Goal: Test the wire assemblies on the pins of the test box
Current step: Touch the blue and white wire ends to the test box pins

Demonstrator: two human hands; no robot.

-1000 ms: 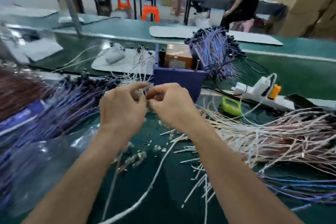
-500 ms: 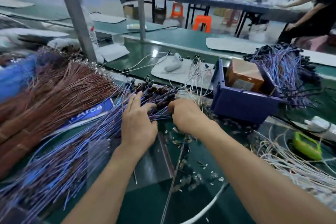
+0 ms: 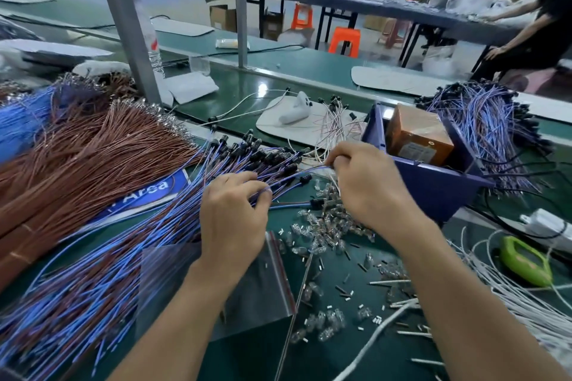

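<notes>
Works at a green table (image 3: 309, 71) with both hands in among the wiring. Curls the left hand (image 3: 235, 219) palm down over the blue wire assemblies (image 3: 123, 257), fingers bent and gripping a few strands under the fingertips. Pinches a single blue wire (image 3: 309, 171) with the right hand (image 3: 371, 192), thumb and fingertips closed on it at the far edge of the hand, the strand arcing back toward the left hand. To the left of the left hand and nearer than it, the bulk of that pile, spread wide across the table; its black connector ends (image 3: 263, 155) just beyond the left fingertips. Farther left again, a thick sheaf of brown wires (image 3: 93, 148), a blue label (image 3: 148, 192) showing between the two piles. Under the left wrist, a clear zip bag (image 3: 263, 288) with a red strip along its right edge. Between the hands and a little nearer, a scatter of small clear parts (image 3: 325, 223) on the table. Just beside the right hand, on its right, a blue bin (image 3: 433, 189) holding a brown box (image 3: 418, 136); cannot tell from here whether that box carries pins. Beyond the bin, a second heap of blue wires (image 3: 483, 127). To the right of the right forearm, a green device (image 3: 526, 260) and loose white wires (image 3: 526, 309). Beyond both hands, a white pad (image 3: 272, 125) with a white handheld object (image 3: 294, 110) on it, and far off beyond the left hand, a grey post (image 3: 127, 25).
</notes>
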